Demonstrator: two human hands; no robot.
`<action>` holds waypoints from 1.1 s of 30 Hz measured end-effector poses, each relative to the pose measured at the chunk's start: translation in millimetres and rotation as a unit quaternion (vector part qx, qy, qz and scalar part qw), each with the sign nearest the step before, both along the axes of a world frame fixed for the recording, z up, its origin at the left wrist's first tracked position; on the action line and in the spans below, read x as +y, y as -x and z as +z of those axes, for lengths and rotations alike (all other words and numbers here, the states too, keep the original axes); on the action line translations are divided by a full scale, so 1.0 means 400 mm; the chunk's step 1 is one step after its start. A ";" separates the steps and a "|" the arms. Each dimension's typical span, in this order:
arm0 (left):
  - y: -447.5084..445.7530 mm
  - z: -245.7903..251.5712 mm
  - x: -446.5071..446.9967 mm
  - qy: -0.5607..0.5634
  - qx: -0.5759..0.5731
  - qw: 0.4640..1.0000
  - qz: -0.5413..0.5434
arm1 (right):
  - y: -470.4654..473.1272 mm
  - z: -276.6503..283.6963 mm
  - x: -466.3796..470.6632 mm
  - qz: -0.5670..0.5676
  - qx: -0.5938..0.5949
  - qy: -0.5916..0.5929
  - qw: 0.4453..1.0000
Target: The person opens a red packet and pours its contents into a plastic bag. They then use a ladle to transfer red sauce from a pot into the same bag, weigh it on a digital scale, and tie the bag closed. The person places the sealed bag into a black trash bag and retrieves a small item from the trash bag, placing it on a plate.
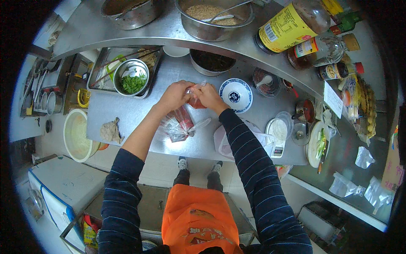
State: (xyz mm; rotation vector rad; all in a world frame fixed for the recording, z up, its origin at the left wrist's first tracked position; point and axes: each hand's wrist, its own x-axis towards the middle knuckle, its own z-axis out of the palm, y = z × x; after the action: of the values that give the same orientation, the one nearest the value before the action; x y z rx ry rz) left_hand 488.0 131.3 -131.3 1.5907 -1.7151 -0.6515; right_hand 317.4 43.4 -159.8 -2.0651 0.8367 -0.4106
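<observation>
My left hand (pixel 177 93) and my right hand (pixel 208 97) meet over the steel table, both closed on the gathered top of a small clear plastic bag (pixel 196 103) with red contents. Just below it lies a tied clear plastic bag (pixel 180 123) holding red and pale items. To the right of my right hand stands a white bowl with a blue patterned rim (pixel 236 95). A whitish plastic bag (pixel 222 143) lies partly under my right forearm. The fingertips partly hide the small bag's neck.
Left on the steel table (pixel 136 108) are a tray (pixel 92 84), a steel bowl of chopped greens (pixel 131 77) and a crumpled cloth (pixel 111 130). A kitchen scale (pixel 278 151) and a chopping board (pixel 314 149) are on the right. A steel shelf (pixel 165 33) with pots and bottles overhangs the back.
</observation>
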 end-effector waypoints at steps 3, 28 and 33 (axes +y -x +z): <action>-0.010 -0.016 -0.002 -0.028 -0.111 0.993 0.011 | 0.011 0.002 -0.002 0.002 0.021 -0.009 1.000; 0.009 -0.143 -0.097 -0.178 0.262 0.949 0.004 | 0.026 0.028 -0.009 0.040 -0.022 0.250 0.967; 0.001 -0.129 -0.093 -0.220 0.267 0.938 0.022 | 0.039 0.005 0.009 -0.024 -0.036 0.270 0.962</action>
State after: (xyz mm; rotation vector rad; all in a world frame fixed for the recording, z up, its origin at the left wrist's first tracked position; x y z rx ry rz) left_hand 487.7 94.2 -183.1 1.5375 -1.1743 -1.3761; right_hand 302.0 46.8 -157.7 -2.5093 0.7906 -0.8076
